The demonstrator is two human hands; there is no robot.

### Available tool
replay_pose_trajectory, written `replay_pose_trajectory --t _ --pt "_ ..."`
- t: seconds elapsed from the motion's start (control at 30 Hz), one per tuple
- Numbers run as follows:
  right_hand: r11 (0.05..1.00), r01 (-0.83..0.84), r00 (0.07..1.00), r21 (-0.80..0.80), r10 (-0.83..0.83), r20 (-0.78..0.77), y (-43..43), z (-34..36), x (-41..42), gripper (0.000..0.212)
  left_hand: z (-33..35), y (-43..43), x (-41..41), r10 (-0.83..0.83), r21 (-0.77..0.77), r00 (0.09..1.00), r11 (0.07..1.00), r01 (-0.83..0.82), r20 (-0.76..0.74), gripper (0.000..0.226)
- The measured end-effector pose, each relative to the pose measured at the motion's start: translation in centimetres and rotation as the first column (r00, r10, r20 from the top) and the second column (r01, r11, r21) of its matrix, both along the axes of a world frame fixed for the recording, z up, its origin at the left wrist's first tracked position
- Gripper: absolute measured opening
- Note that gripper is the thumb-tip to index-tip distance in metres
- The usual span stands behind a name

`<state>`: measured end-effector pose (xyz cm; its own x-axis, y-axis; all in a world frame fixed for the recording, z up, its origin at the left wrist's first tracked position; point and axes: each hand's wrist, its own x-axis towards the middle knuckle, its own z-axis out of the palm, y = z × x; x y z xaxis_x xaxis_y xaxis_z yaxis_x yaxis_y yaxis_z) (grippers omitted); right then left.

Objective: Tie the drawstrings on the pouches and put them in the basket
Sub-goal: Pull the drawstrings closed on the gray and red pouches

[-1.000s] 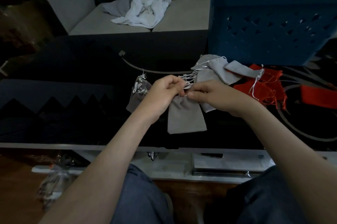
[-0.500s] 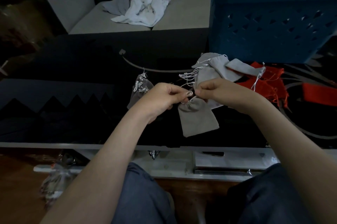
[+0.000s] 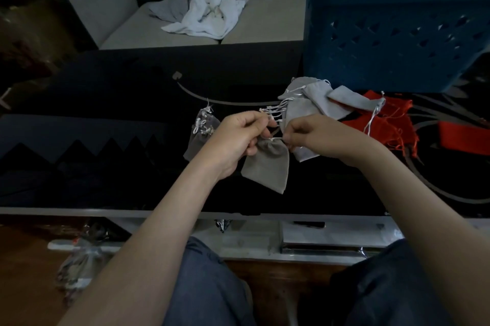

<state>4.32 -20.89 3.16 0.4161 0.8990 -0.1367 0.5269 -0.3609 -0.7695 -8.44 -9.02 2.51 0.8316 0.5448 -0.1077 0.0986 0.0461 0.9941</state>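
Note:
A grey pouch [image 3: 267, 166] hangs between my hands above the black table [image 3: 106, 113], its mouth gathered tight. My left hand [image 3: 236, 137] pinches the white drawstring on its left side and my right hand [image 3: 310, 134] pinches the drawstring on its right. Behind my hands lies a pile of grey pouches [image 3: 315, 103] with loose white strings. A darker grey pouch [image 3: 200, 134] with knotted strings lies left of my left hand. Red pouches [image 3: 384, 121] lie to the right. The blue basket [image 3: 392, 34] stands at the back right.
A sofa [image 3: 265, 23] behind the table carries crumpled white and grey cloths [image 3: 209, 12]. A red strip [image 3: 464, 137] lies at the far right. The table's near edge [image 3: 79, 210] runs just above my knees, with a lower shelf beneath.
The pouch has been lifted off the table and its mouth drawn shut. My hands have moved slightly apart, pulling the strings sideways.

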Motion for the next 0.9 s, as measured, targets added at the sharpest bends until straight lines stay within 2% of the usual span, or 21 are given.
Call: replay_pose_trajectory --t 0.2,0.3,0.43,0.57,0.73,0.9 --pt "0.977 0.214 0.973 0.012 -0.212 -0.095 0.9 -0.5 -0.9 0.033 -0.6 0.2 0.4 0.089 0.063 0.995 0.994 -0.086 -0.051 0.013" --pt "0.949 0.311 0.939 0.057 -0.298 -0.172 1.8 -1.0 -1.6 0.036 -0.7 0.1 0.6 0.129 -0.013 0.989 0.991 -0.13 -0.071 0.012" --pt "0.938 0.283 0.915 0.199 -0.202 -0.348 2.0 -0.6 -2.0 0.031 -0.5 0.1 0.8 0.157 -0.14 0.985 0.976 -0.166 -0.068 0.017" --pt "0.947 0.122 0.984 0.297 -0.077 -0.159 1.5 -0.5 -2.5 0.024 -0.7 0.2 0.9 0.185 -0.034 0.978 0.981 -0.189 -0.093 0.022" --pt "0.946 0.069 0.992 0.317 -0.1 0.082 1.5 -0.9 -2.3 0.024 -0.6 0.1 0.7 0.161 0.125 0.982 0.981 -0.148 -0.101 0.024" --pt "0.924 0.166 0.984 0.346 -0.176 -0.001 1.7 -1.0 -2.5 0.02 -0.4 -0.5 0.7 0.104 0.132 0.991 0.987 -0.092 -0.08 0.024"
